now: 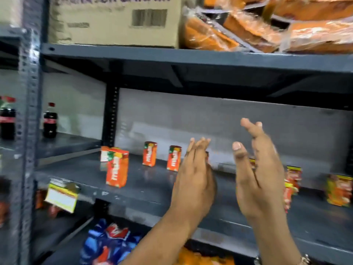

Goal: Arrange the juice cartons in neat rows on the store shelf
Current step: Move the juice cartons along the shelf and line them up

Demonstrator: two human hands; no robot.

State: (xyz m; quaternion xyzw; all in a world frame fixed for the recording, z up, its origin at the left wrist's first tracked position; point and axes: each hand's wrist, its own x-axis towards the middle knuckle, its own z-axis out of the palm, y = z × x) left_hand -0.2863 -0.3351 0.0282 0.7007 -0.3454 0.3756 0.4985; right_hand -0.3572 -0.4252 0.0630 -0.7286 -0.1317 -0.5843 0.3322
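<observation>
Small orange juice cartons stand scattered on the dark grey shelf (149, 180). One carton (116, 170) is near the front left, another (104, 153) just behind it, and two more (150, 153) (174, 158) stand along the back. Further cartons (293, 175) (339, 190) sit to the right, and one is partly hidden behind my hands. My left hand (194, 173) and my right hand (257, 175) are raised side by side above the shelf's middle, palms facing each other, fingers straight, holding nothing.
A cardboard box (114, 22) and plastic-wrapped orange packs (267, 25) fill the shelf above. Cola bottles (50, 121) stand on the left rack. A price tag (62, 196) hangs off the shelf edge, and blue snack bags (108, 243) lie below.
</observation>
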